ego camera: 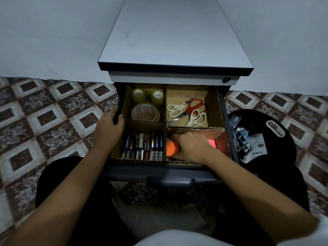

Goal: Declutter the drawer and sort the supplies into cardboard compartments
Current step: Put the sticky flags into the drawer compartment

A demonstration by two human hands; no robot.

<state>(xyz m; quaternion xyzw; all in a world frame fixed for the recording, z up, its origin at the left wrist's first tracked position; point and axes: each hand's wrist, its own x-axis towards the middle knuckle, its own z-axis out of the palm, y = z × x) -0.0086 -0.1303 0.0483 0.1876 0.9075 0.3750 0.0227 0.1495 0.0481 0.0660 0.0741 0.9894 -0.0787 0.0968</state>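
Observation:
The open drawer [224, 110] holds a cardboard insert [166, 107] with several compartments. Tape rolls [144, 111] fill the back left one. Scissors [190, 110], red and white handled, lie in the back right one. Batteries [142, 147] lie packed in the front left one. My left hand [111, 126] grips the drawer's left side wall. My right hand [192, 146] reaches into the front right compartment and rests curled over orange sticky notes [171, 148]; pink sticky notes [212, 143] show beside it. Whether the fingers hold the orange pad is hidden.
A black round stool [282, 139] on my right carries loose packaging and cards [248, 142] plus a white oval piece [275, 128]. The grey cabinet top [174, 38] stands above the drawer. Patterned tile floor [44, 118] lies on both sides. My knees flank the drawer front.

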